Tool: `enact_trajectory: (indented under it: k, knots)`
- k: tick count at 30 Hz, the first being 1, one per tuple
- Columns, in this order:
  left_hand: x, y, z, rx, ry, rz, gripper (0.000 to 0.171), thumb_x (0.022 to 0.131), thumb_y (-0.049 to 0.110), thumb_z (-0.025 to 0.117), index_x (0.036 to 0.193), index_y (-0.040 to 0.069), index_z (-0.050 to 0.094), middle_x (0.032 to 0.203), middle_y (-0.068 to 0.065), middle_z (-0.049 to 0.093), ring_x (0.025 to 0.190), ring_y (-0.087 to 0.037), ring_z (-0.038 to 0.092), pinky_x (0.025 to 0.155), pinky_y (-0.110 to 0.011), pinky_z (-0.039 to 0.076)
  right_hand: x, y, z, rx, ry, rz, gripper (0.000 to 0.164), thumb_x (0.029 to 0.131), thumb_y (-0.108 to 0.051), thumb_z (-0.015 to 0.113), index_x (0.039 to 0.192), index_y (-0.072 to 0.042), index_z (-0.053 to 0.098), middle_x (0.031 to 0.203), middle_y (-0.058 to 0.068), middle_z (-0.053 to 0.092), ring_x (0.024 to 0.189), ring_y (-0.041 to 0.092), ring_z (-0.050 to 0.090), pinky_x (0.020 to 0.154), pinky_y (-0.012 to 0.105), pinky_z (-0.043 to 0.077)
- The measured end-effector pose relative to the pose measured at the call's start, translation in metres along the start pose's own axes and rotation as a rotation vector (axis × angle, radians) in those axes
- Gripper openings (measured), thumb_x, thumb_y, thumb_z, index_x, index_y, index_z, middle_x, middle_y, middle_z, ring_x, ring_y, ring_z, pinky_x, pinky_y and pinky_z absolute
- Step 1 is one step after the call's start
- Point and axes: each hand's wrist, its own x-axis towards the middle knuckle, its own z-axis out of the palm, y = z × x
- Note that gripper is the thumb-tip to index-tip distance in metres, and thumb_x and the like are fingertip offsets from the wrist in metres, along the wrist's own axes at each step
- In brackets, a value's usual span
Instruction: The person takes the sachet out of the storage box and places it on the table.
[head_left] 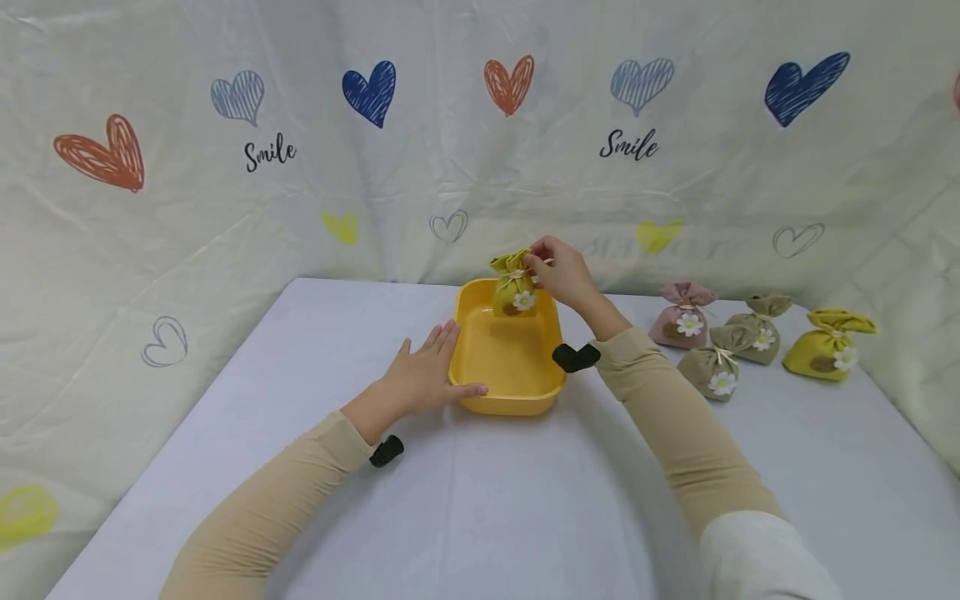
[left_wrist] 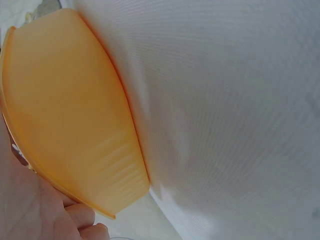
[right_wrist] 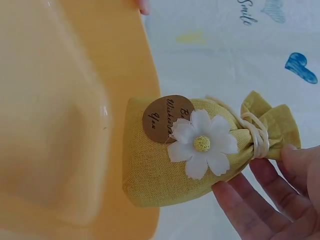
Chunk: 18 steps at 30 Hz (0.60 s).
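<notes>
Pinched by its gathered neck, a yellow drawstring pouch (right_wrist: 150, 170) hangs from my right hand (head_left: 562, 271). A white flower, a round brown tag and a pale cord show on it in the right wrist view. It overlaps the far end of a yellow plastic basin (head_left: 506, 367) in the head view. My left hand (head_left: 423, 379) lies along the basin's left side, fingers extended and thumb over the near rim. In the left wrist view, its fingers (left_wrist: 80, 215) meet the rim of the basin, whose outer wall fills the left side.
To the right on the white table (head_left: 442, 517) stand a pink pouch (head_left: 678, 325), two grey-beige pouches, the nearer one (head_left: 708, 367) in front, and another yellow pouch (head_left: 817, 350). A white curtain (head_left: 480, 150) printed with hearts hangs behind the table.
</notes>
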Motion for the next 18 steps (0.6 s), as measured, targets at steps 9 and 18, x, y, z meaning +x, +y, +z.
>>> enact_trajectory:
  k: [9,18]
  knots:
    - [-0.001,0.001,-0.001,-0.002,-0.001,-0.001,0.120,0.065,0.091,0.026,0.150,0.012,-0.004,0.155,0.000,-0.002,0.141,-0.018,0.002,0.107,-0.057,0.006,-0.013,-0.007,-0.008,0.008,0.000,-0.017,0.021,0.097,-0.023,0.049,0.108,-0.005,0.051,0.103,0.009,0.057,0.092,0.021,0.060,0.076,0.039,0.052]
    - [-0.001,0.001,-0.001,0.011,-0.003,-0.001,0.121,0.063,0.092,0.022,0.150,0.012,-0.004,0.155,0.000,-0.002,0.140,-0.018,0.001,0.107,-0.056,0.006,-0.031,-0.012,-0.020,-0.013,0.003,-0.063,0.023,0.097,-0.025,0.050,0.108,-0.005,0.051,0.104,0.009,0.058,0.093,0.021,0.061,0.075,0.040,0.053]
